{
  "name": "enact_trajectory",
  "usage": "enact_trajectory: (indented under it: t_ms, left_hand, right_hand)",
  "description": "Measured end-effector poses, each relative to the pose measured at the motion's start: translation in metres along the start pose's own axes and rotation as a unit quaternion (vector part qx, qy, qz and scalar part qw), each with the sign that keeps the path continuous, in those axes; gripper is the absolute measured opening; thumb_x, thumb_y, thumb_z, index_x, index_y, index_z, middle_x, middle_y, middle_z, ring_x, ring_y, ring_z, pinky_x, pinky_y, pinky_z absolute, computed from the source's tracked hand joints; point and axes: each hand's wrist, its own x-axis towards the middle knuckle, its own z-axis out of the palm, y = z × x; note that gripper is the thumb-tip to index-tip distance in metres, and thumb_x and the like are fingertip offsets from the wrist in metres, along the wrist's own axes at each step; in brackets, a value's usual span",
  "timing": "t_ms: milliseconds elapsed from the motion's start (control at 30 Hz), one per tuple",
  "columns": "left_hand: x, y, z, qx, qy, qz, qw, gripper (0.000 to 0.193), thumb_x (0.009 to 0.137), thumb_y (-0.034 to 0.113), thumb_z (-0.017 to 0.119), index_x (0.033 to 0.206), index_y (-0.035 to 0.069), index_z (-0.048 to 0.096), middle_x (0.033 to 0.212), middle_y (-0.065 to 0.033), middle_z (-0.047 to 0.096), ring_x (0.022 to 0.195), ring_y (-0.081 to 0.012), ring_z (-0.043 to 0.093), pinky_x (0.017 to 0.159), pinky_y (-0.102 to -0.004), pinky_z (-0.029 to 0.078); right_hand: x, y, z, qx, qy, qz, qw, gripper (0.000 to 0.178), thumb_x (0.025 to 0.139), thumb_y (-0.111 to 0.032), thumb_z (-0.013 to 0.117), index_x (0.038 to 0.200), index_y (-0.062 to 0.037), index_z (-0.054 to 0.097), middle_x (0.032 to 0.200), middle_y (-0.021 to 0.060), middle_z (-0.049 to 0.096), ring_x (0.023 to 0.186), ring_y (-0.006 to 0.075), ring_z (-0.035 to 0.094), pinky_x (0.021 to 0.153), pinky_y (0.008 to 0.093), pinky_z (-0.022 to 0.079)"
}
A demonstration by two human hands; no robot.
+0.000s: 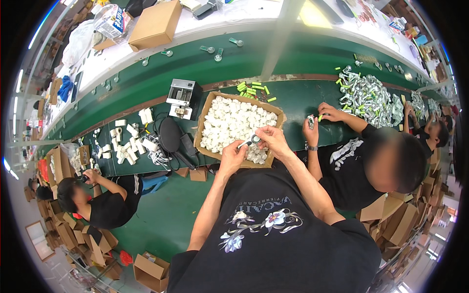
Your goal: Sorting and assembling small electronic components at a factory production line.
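Over the near side of an open cardboard box (210, 153), both my hands hold one small part with a white stem and a dark-rimmed round head (255, 138). My left hand (233, 156) pinches the stem end between thumb and fingers. At the head end, the fingers of my right hand (274, 140) are closed on it. The box is filled with a heap of small white plastic pieces (237, 119). What exactly the held part is, I cannot make out.
Left of the box stand a small metal bench machine (183, 97), a dark oval object (169, 134) with cables, and scattered white plastic pieces (128, 146). Green cylinders (253, 90) lie behind it. On the right a co-worker (361, 156) handles parts beside a large pile (369, 97).
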Motion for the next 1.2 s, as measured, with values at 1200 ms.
enact_trajectory:
  t_ms: [1200]
  left_hand:
    - [0.002,0.028,-0.008,0.357,0.106,0.341,0.863,0.057,0.09,0.005,0.077,0.145,0.009,0.064,0.107,-0.0139,0.071,0.092,-0.0338,0.071,0.08,-0.0398,0.059]
  right_hand:
    - [0.007,0.008,0.018,-0.025,-0.005,0.029,0.999,0.03,0.104,-0.026,0.076,0.117,-0.0015,0.065,0.096,0.0076,0.07,0.075,0.0163,0.072,0.065,0.0311,0.062]
